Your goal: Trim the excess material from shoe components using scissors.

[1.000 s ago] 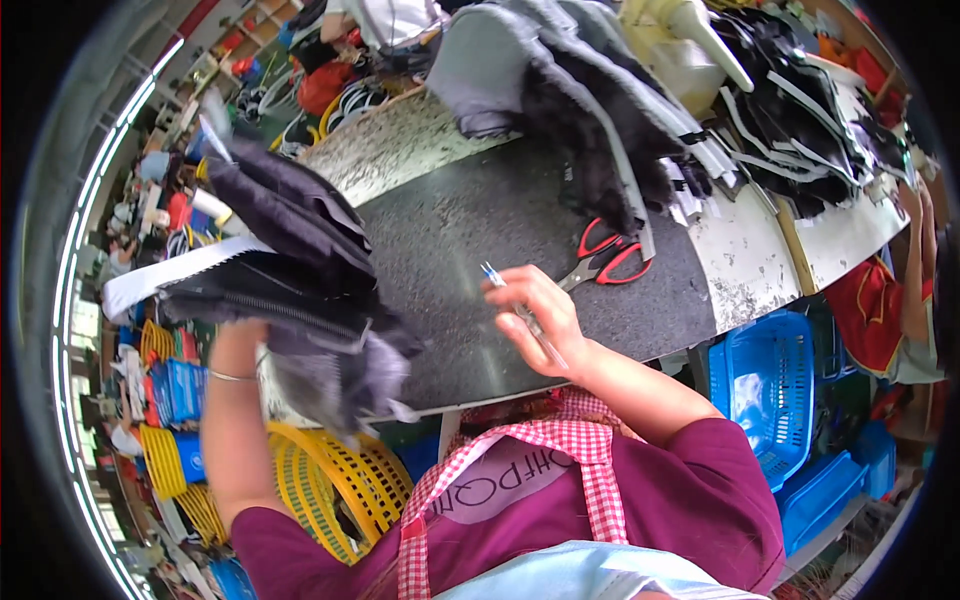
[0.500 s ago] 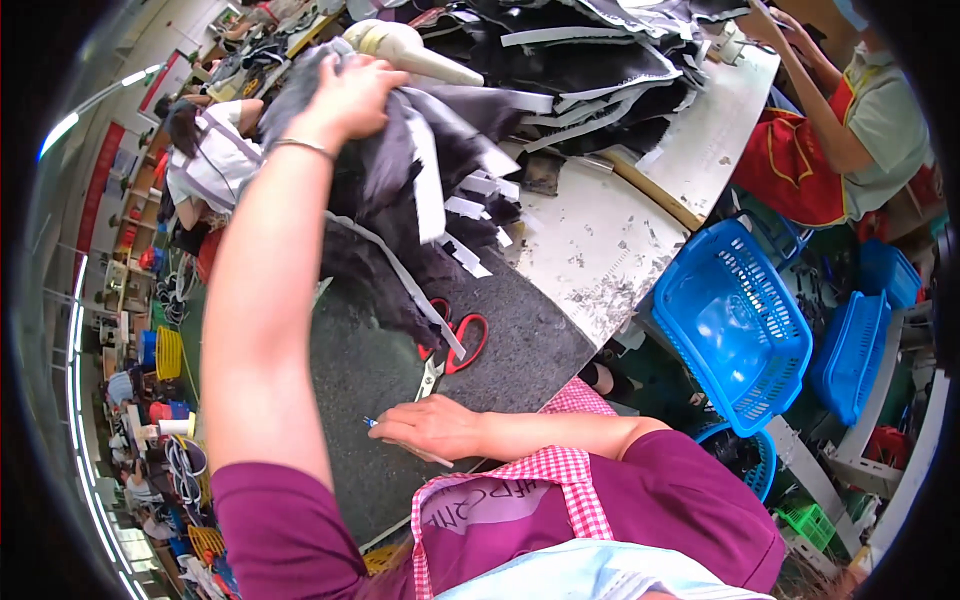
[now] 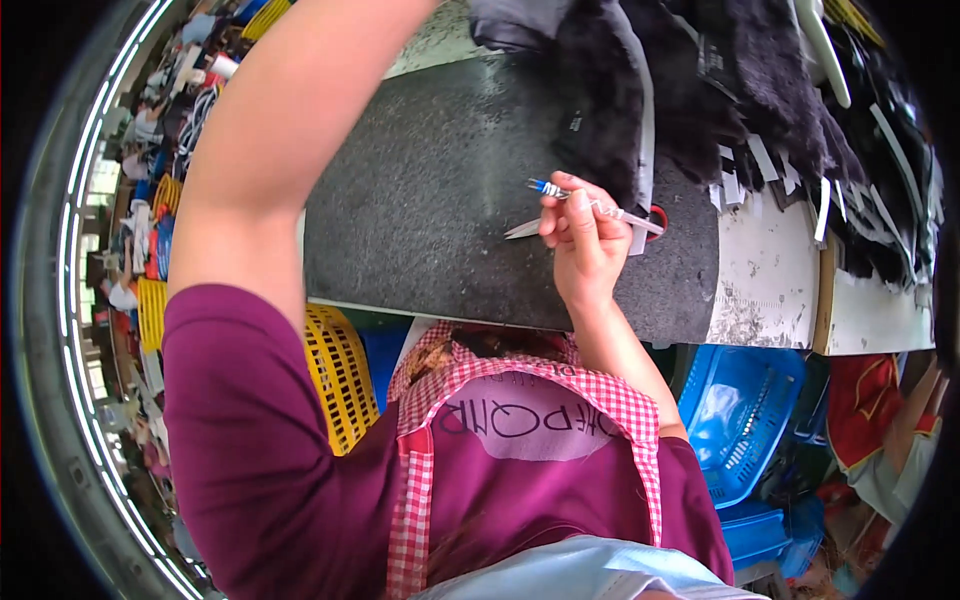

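Note:
My right hand is raised over the dark grey mat, its fingers closed round a slim pen with a clear barrel and a blue end. Behind that hand lies a pair of scissors; one red handle loop and the pale blade tips show, the middle hidden. Just beyond, a dark furry fabric piece with a light strip along its edge rests on the mat. My left arm stretches up past the top edge, so the left hand is out of sight.
More dark fur pieces with white strips pile up at the far right, beside a pale cone-shaped thing. A blue basket stands below the table's right side, a yellow basket at its front left. Another person is at far right.
The view has swung, shifting the pile and blue basket in the picture. My right hand has lifted from the mat with the pen. My left hand, earlier on the fabric pile, has left the view.

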Demonstrator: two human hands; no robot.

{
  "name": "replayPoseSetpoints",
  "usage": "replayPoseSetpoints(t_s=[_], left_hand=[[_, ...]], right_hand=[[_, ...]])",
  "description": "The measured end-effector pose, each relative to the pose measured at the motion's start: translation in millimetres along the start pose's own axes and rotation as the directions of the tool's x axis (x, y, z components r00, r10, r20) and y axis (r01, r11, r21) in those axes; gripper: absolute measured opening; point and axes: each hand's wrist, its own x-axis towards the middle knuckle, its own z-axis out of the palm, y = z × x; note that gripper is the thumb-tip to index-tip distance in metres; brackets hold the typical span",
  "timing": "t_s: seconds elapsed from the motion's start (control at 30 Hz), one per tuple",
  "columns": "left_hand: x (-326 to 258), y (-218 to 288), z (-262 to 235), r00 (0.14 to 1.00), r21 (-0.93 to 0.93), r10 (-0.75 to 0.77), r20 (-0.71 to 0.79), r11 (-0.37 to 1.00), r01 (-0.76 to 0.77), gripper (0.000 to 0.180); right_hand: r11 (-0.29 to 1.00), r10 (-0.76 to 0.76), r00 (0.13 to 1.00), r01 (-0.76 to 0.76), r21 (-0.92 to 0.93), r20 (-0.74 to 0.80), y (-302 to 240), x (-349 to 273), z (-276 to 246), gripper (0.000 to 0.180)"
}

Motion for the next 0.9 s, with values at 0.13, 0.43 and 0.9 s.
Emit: replayPoseSetpoints(t_s=[0.13, 0.43, 0.9], left_hand=[[-130.3, 32.0, -104.3, 0.916, 0.126, -0.378, 0.131, 0.923, 0.363, 0.05], [-528.4, 114.1, -329.6, 0.146, 0.19, -0.988, -0.051, 0.134, 0.973, 0.042], [-734.7, 578.6, -365.4, -0.717, 0.308, -0.535, -0.447, -0.844, 0.438, 0.042]], right_hand=[[1.0, 0.0, 0.999, -0.001, 0.031, 0.034, 8.6, 1.0, 0.2, 0.019], [0.986, 0.13, 0.978, -0.145, 0.085, 0.166, 28.4, 0.0, 51.8, 0.043], [0.869, 0.379, 0.856, -0.2, -0.453, 0.35, 141.1, -19.4, 49.8, 0.038]])
